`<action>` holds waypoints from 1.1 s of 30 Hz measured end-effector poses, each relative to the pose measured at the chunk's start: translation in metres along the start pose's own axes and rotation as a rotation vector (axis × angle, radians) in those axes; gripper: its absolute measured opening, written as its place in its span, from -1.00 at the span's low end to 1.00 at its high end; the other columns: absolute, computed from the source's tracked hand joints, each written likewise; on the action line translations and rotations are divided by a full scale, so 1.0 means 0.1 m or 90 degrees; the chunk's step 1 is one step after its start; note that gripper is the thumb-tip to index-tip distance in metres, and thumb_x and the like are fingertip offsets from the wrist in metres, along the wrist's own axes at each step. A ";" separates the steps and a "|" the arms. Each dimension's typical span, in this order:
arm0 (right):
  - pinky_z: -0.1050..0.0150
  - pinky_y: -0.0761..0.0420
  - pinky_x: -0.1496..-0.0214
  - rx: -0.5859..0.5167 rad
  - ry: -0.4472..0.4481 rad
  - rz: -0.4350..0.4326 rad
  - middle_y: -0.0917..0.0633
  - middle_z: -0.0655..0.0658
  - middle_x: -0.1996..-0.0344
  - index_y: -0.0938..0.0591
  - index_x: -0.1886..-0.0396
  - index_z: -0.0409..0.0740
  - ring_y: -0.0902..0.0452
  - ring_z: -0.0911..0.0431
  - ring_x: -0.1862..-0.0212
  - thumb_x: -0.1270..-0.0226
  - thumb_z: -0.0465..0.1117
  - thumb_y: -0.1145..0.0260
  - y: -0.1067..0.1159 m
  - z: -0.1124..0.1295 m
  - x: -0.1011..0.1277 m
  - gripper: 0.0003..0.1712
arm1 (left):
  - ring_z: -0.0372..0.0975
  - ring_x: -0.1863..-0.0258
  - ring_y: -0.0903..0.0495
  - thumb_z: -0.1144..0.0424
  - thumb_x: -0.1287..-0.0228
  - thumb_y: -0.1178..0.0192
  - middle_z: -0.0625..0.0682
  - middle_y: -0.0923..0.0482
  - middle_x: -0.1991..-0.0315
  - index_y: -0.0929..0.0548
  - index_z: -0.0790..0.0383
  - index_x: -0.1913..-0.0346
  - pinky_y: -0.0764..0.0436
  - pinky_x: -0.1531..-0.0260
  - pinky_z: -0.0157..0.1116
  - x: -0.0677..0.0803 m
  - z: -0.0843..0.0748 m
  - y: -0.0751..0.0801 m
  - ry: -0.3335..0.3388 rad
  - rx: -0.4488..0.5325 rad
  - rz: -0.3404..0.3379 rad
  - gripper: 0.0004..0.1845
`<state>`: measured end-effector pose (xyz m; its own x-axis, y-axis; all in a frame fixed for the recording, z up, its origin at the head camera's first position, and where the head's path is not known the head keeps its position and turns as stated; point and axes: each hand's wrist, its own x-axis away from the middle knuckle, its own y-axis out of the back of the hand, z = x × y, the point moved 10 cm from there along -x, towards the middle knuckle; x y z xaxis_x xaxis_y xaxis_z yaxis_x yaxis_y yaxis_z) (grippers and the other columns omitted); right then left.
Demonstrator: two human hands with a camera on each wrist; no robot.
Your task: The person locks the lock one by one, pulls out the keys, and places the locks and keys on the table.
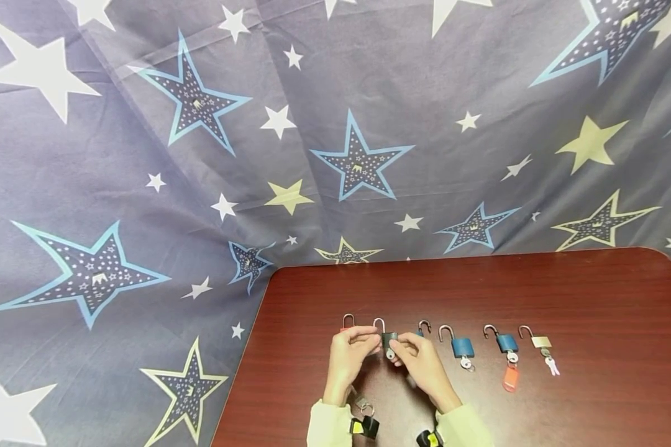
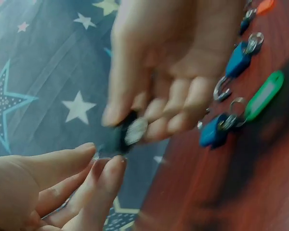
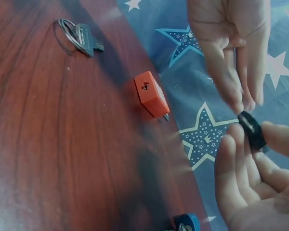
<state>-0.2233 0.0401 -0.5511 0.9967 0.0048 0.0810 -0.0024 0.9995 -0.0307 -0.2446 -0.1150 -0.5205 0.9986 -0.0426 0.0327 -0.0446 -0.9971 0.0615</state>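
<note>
Both forearms enter from 6 o'clock in pale sleeves, converging toward centre. Left hand (image 1: 349, 351) raised, palm turned inward, thumb and fingertips (image 2: 111, 166) extended toward 3 o'clock, meeting the right hand. Right hand (image 1: 419, 360) angled toward 10 o'clock, fingers (image 3: 231, 159) loosely curled, thumb opposing in a pinch. Hands touching at the fingertips.

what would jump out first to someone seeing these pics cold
Both hands meet over the near table edge: the left hand and right hand pinch a small black padlock between fingertips. A row of padlocks runs rightward along the dark red table. The star-printed cloth fills the background.
</note>
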 end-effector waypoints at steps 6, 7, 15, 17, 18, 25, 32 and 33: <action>0.30 -0.62 0.36 -0.003 -0.020 -0.041 -0.74 -0.22 0.42 -0.64 0.14 -0.39 -0.64 0.11 0.44 -0.37 -0.30 -0.31 0.06 -0.06 0.01 -0.80 | -0.03 0.34 -0.76 0.44 -0.23 -0.33 0.44 -0.69 0.24 -0.69 0.50 0.08 -0.74 0.27 -0.19 -0.08 -0.15 0.12 -0.021 -0.032 -0.017 -0.77; 0.30 -0.62 0.36 -0.002 -0.020 -0.041 -0.74 -0.22 0.43 -0.64 0.14 -0.38 -0.64 0.10 0.44 -0.37 -0.30 -0.31 0.06 -0.05 0.02 -0.80 | -0.02 0.33 -0.76 0.43 -0.23 -0.33 0.43 -0.69 0.24 -0.70 0.48 0.09 -0.74 0.27 -0.20 -0.10 -0.17 0.13 -0.023 -0.042 -0.020 -0.78; 0.27 -0.67 0.28 -0.020 -0.019 -0.009 -0.74 -0.28 0.37 -0.61 0.10 -0.44 -0.66 0.11 0.40 -0.37 -0.30 -0.31 0.02 -0.02 0.07 -0.75 | 0.15 0.23 -0.74 0.40 -0.30 -0.28 0.39 -0.71 0.27 -0.71 0.51 0.10 -0.71 0.20 -0.10 -0.16 -0.13 0.06 -0.017 -0.051 -0.005 -0.79; 0.26 -0.68 0.27 -0.023 -0.021 -0.005 -0.74 -0.26 0.37 -0.61 0.10 -0.43 -0.66 0.11 0.39 -0.37 -0.30 -0.31 0.02 -0.01 0.08 -0.76 | 0.09 0.25 -0.75 0.35 -0.31 -0.30 0.35 -0.72 0.28 -0.71 0.49 0.10 -0.72 0.21 -0.14 -0.18 -0.08 0.05 -0.018 -0.057 -0.001 -0.77; 0.26 -0.68 0.27 -0.022 -0.021 -0.003 -0.74 -0.25 0.36 -0.61 0.11 -0.43 -0.66 0.11 0.39 -0.37 -0.30 -0.31 0.02 -0.01 0.09 -0.76 | 0.07 0.25 -0.76 0.33 -0.31 -0.30 0.33 -0.73 0.28 -0.72 0.48 0.09 -0.72 0.21 -0.15 -0.18 -0.08 0.04 -0.019 -0.062 0.002 -0.76; 0.29 -0.68 0.25 -0.025 -0.009 0.010 -0.72 -0.24 0.34 -0.62 0.10 -0.44 -0.64 0.18 0.39 -0.36 -0.30 -0.32 -0.02 0.00 0.10 -0.74 | 0.06 0.22 -0.75 0.26 -0.32 -0.31 0.30 -0.73 0.19 -0.70 0.42 0.02 -0.73 0.21 -0.21 -0.19 -0.08 -0.05 -0.012 -0.033 0.038 -0.70; 0.27 -0.68 0.25 -0.028 -0.008 0.022 -0.72 -0.24 0.34 -0.61 0.08 -0.45 -0.63 0.20 0.40 -0.36 -0.28 -0.33 -0.07 0.01 0.11 -0.71 | -0.04 0.25 -0.75 0.23 -0.33 -0.31 0.30 -0.73 0.21 -0.70 0.36 0.00 -0.73 0.25 -0.27 -0.20 -0.04 -0.13 -0.001 -0.027 0.058 -0.70; 0.26 -0.68 0.24 -0.027 -0.010 0.023 -0.72 -0.23 0.34 -0.61 0.07 -0.45 -0.63 0.20 0.40 -0.36 -0.28 -0.33 -0.07 0.00 0.12 -0.71 | -0.08 0.28 -0.75 0.23 -0.33 -0.30 0.30 -0.73 0.22 -0.70 0.36 0.00 -0.72 0.26 -0.28 -0.20 -0.03 -0.14 -0.001 -0.020 0.060 -0.71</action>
<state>-0.2114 0.0329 -0.5494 0.9946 0.0414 0.0952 -0.0341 0.9965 -0.0762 -0.2645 -0.1003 -0.5190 0.9900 -0.1362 0.0376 -0.1391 -0.9862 0.0898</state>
